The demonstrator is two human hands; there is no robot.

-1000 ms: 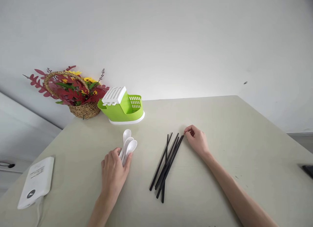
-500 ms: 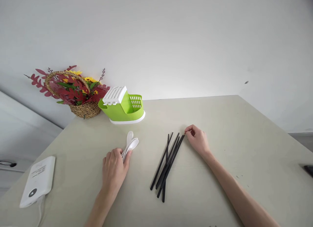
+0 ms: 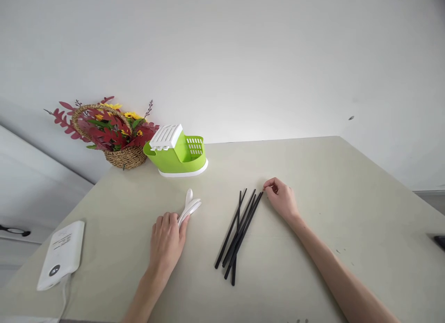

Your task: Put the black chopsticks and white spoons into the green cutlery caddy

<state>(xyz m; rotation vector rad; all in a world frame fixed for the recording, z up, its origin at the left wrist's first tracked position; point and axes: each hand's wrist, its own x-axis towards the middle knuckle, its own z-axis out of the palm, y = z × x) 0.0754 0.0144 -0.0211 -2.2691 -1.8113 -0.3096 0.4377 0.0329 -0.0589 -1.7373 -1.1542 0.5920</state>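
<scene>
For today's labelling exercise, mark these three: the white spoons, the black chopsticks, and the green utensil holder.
white spoons (image 3: 190, 205): head view, on the bowls beyond the left hand's fingers.
black chopsticks (image 3: 240, 231): head view, mid-length of the bundle.
green utensil holder (image 3: 172, 161): head view, on its green front wall.

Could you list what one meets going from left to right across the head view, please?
White device → flower basket → left hand holding the white spoons → black chopsticks → right hand touching their far tips. The green caddy overlaps the basket and hand in order, so it is left out.

Flower basket, green caddy, white device, table
</scene>
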